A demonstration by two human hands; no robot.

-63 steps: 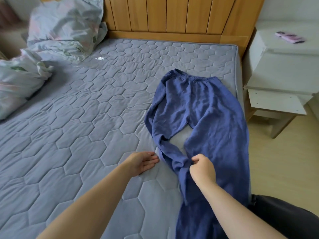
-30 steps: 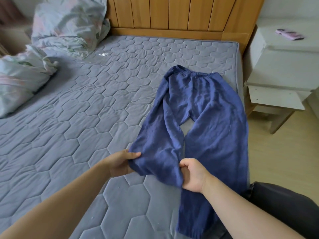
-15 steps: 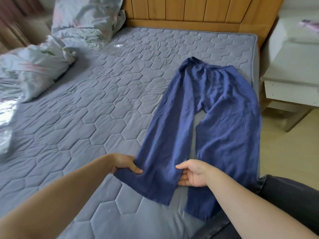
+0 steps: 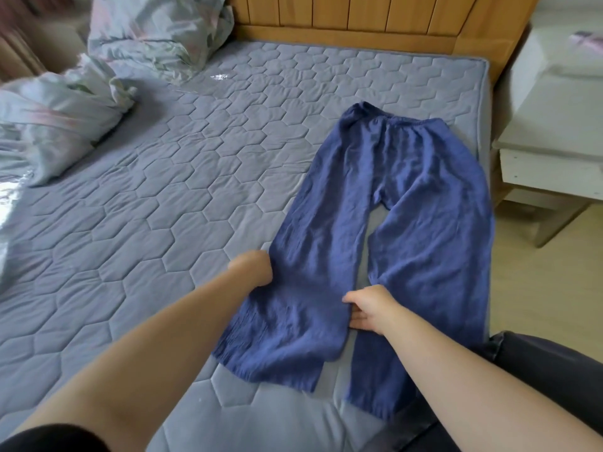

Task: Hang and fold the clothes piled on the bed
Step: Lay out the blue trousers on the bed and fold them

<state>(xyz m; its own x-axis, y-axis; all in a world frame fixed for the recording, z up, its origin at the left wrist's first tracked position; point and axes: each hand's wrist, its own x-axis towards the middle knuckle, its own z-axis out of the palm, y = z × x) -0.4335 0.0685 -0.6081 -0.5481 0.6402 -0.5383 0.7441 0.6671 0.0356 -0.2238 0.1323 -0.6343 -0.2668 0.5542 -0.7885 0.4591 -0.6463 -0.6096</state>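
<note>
Both hands, left (image 4: 253,267) and right (image 4: 367,306), grip one trouser (image 4: 385,203) leg's edges, fingers partly hidden; mattress (image 4: 146,197) leftward lies bare.

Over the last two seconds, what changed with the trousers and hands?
The blue trousers' left leg, bunched earlier, was pulled left and spread flat. The left hand took its outer edge; the right hand kept the inner edge. Waistband and pillow stayed put.
</note>
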